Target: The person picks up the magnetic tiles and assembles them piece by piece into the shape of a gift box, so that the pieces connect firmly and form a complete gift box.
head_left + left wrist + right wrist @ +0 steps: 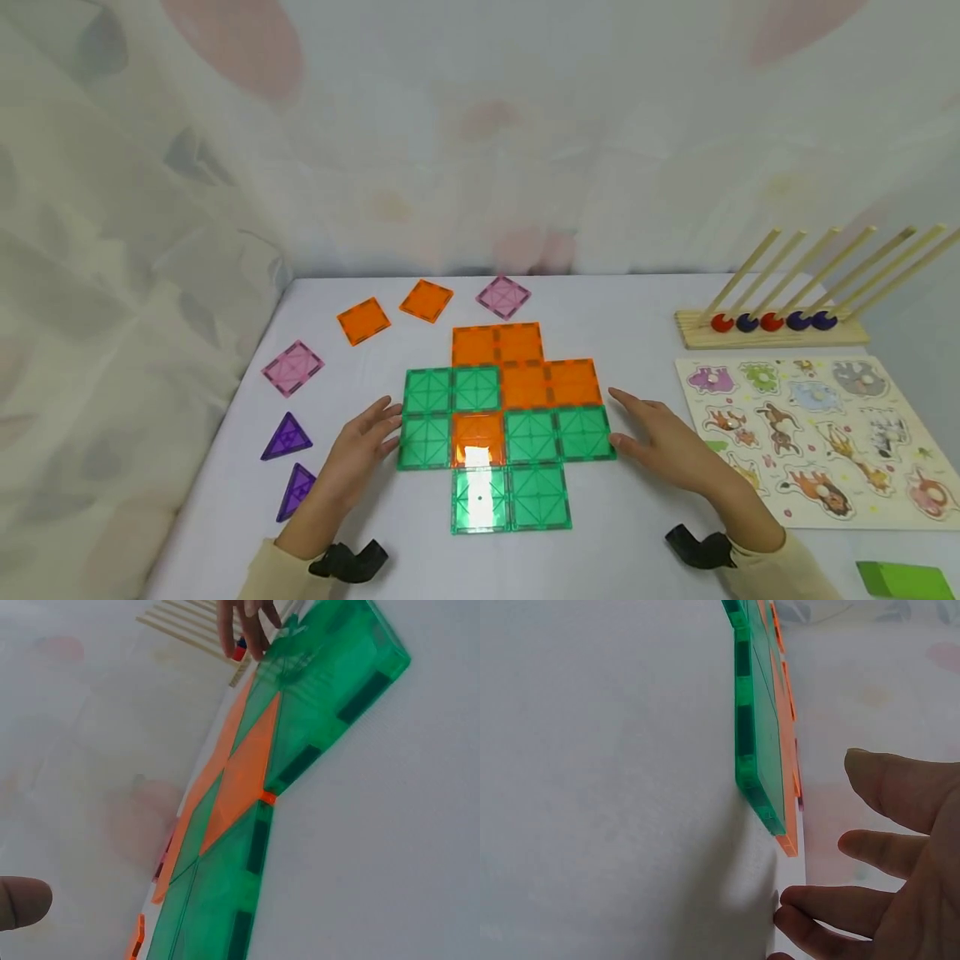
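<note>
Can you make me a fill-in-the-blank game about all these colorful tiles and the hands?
1. The big tile shape is made of orange and ___ squares.
2. Both triangles are the color ___.
3. The number of loose pink squares is ___.
4. The hand nearer the triangles is the person's ___ one.

Missing words: green; purple; two; left.

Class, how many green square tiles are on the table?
7: three green tiles in an L beside the left hand, a pair beside the right hand, a pair lowest in the head view. None looks hidden.
</note>
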`<state>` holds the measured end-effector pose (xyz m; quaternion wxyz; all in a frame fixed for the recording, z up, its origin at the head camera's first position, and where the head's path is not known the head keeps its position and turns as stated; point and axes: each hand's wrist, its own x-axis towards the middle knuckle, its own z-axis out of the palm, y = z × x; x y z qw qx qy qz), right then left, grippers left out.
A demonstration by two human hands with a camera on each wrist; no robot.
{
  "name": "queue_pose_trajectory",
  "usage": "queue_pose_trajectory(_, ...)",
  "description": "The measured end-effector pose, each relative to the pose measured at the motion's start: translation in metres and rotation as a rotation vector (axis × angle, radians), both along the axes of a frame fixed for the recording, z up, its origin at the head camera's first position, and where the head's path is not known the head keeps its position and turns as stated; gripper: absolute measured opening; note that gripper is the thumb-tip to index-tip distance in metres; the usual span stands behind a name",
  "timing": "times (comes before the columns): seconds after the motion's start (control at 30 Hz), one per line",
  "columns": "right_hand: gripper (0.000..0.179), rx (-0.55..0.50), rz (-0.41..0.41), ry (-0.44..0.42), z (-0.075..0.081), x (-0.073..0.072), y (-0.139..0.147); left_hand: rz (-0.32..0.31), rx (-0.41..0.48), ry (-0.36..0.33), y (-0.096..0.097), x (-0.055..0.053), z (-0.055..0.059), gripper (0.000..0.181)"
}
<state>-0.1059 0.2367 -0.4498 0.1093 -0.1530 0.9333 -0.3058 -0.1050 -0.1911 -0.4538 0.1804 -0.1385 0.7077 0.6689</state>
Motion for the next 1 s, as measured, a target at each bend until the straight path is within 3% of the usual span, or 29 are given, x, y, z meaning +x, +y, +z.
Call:
queue_pose_trajectory(0.27,0.063,0.003,-0.012,0.02,-0.005,0.002,0.0,-0.011,0.322,-0.068,-0.009,0.001,0.009,0.064)
queue_pose_trajectory(0.53,0.062,0.001,-0.021,0.013,-0.006,0.003,0.001,-0.048,0.474,-0.001,-0.009,0.01,0.015,0.065)
queue_pose_trajectory(0.6,0.062,0.001,-0.027,0.014,-0.006,0.004,0.001,-0.067,0.468,0.019,-0.007,0.011,0.015,0.065)
queue_pose_trajectory(0.67,0.062,-0.005,-0.029,0.011,-0.006,0.004,0.002,-0.065,0.394,0.037,-0.004,0.011,0.015,0.067)
queue_pose_trajectory(0.77,0.062,-0.007,-0.029,-0.001,-0.008,0.004,0.002,-0.014,0.235,0.04,-0.002,0.011,0.014,0.069)
queue_pose_trajectory(0.83,0.062,-0.005,-0.025,-0.002,-0.008,0.004,0.003,0.025,0.18,0.023,-0.002,0.01,0.014,0.071)
queue_pose_trajectory(1.0,0.062,0.003,-0.019,0.019,-0.009,0.003,0.002,-0.003,0.232,-0.023,-0.004,0.012,0.02,0.077)
